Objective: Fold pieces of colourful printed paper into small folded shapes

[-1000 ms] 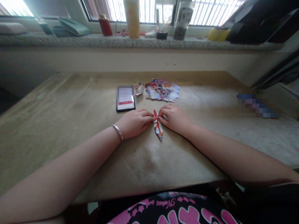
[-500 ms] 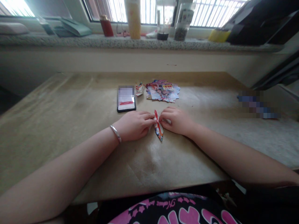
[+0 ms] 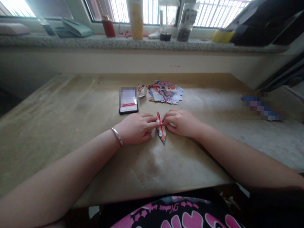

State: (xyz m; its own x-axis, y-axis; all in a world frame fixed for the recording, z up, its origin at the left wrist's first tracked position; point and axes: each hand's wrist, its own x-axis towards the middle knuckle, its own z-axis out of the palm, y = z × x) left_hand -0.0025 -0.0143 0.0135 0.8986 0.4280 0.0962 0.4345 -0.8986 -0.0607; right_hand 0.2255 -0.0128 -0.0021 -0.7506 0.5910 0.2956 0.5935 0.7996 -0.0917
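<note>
A small folded paper (image 3: 161,133), narrow and pointed at both ends, lies on the table with red, white and orange print. From its left side, my left hand (image 3: 140,127) presses the fingertips on its middle; a silver bangle circles that wrist. My right hand (image 3: 180,123) pinches the paper's right edge near the middle between thumb and fingers. The fingertips of both hands almost meet there and hide a bit of the fold.
Beyond my hands lie a phone (image 3: 128,106), a crumpled-looking folded paper piece (image 3: 142,91) and a stack of printed paper sheets (image 3: 166,92). A blurred blue strip (image 3: 261,108) rests at the right. Bottles and jars line the stone windowsill (image 3: 147,45).
Barely anything differs. My right hand's fingers have shifted slightly at the paper's middle; the folded paper and my left hand stay in place.
</note>
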